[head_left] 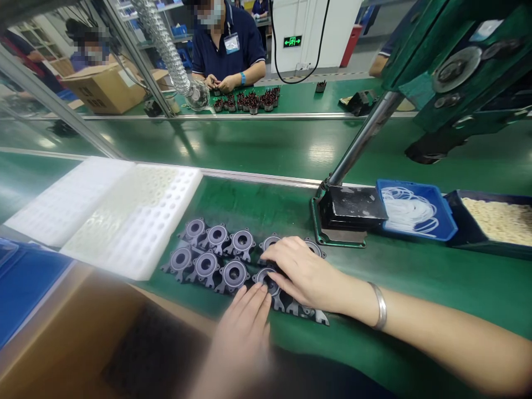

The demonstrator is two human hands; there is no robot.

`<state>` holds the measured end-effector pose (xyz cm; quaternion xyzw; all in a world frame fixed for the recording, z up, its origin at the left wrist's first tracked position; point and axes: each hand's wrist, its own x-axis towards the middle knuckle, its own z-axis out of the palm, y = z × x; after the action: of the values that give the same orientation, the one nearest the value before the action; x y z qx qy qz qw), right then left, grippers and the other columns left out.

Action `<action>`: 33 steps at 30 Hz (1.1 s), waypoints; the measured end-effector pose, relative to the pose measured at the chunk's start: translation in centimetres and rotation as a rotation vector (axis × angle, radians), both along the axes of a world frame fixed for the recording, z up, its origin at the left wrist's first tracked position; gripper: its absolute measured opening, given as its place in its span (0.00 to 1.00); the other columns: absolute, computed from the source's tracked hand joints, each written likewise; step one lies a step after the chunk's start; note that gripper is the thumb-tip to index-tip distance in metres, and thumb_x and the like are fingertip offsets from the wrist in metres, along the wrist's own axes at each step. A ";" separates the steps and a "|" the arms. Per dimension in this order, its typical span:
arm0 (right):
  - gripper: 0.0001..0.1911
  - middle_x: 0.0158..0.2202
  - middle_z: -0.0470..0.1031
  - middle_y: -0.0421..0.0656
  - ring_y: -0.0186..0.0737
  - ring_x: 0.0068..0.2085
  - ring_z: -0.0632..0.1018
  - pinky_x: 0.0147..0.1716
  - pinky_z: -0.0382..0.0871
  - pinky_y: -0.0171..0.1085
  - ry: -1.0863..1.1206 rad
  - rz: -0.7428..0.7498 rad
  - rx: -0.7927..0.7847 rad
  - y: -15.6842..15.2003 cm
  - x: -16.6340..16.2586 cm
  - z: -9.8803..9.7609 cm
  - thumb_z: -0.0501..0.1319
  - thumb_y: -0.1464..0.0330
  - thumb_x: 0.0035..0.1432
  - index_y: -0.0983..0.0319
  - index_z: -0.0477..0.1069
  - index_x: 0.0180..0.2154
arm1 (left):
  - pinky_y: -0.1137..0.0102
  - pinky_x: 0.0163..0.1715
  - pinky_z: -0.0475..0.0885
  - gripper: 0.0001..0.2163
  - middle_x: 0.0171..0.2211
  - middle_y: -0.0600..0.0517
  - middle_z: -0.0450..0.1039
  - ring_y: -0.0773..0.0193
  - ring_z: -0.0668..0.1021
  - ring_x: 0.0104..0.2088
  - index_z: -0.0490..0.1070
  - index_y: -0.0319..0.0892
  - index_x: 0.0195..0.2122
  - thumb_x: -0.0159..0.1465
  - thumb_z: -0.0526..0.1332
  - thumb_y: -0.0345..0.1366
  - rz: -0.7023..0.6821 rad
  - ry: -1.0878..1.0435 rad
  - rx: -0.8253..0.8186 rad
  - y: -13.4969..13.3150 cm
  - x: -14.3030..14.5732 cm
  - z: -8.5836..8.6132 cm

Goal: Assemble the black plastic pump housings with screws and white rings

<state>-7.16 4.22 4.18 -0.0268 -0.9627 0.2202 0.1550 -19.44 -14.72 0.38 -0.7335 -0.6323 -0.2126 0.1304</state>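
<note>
Several grey round housings point(216, 255) with lugs lie in two rows on the green bench. My right hand point(303, 271) rests flat across the rightmost housings, fingers stretched out and pointing left, a metal bangle on its wrist. My left hand point(245, 327) comes up from the near edge with straight fingers, its tips touching the housing point(266, 280) at the right end of the near row. Neither hand grips anything.
White foam trays point(124, 210) with round pockets lie at left, a cardboard box point(70, 332) at near left. A press base point(349, 213) stands at right beside a blue bin of white rings point(415, 213) and a dark bin of small parts point(494, 221). A person works across the conveyor.
</note>
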 end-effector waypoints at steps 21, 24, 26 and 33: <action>0.18 0.44 0.74 0.49 0.45 0.52 0.69 0.59 0.55 0.49 -0.093 0.116 -0.048 -1.9 5.2 0.4 0.51 0.74 0.67 0.66 0.65 0.57 | 0.61 0.64 0.63 0.15 0.51 0.44 0.77 0.59 0.76 0.56 0.72 0.35 0.52 0.65 0.55 0.23 0.014 0.038 -0.007 0.2 0.4 0.1; 0.19 0.47 0.72 0.50 0.45 0.53 0.67 0.57 0.56 0.48 -0.037 0.096 -0.119 -1.8 4.9 1.0 0.54 0.73 0.67 0.66 0.64 0.58 | 0.59 0.69 0.52 0.12 0.48 0.47 0.79 0.62 0.78 0.53 0.74 0.38 0.48 0.66 0.55 0.25 0.045 -0.045 0.033 0.2 0.4 1.2; 0.18 0.47 0.71 0.50 0.44 0.51 0.68 0.55 0.59 0.47 0.018 0.074 -0.216 -1.7 4.7 1.8 0.57 0.70 0.66 0.66 0.65 0.56 | 0.58 0.67 0.56 0.11 0.45 0.48 0.80 0.63 0.79 0.51 0.74 0.40 0.46 0.67 0.55 0.25 0.083 -0.112 0.051 0.3 0.5 2.1; 0.08 0.38 0.69 0.43 0.38 0.42 0.70 0.46 0.63 0.38 0.037 0.121 -0.516 -2.6 4.0 2.8 0.68 0.66 0.59 0.63 0.74 0.38 | 0.71 0.43 0.79 0.11 0.44 0.42 0.79 0.61 0.82 0.43 0.74 0.37 0.46 0.71 0.52 0.32 0.126 -0.317 0.020 1.7 1.4 3.0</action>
<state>-3.17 1.57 6.95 -0.0039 -0.8716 0.4676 0.1471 -18.05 -12.98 3.41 -0.6481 -0.6877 -0.3233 0.0494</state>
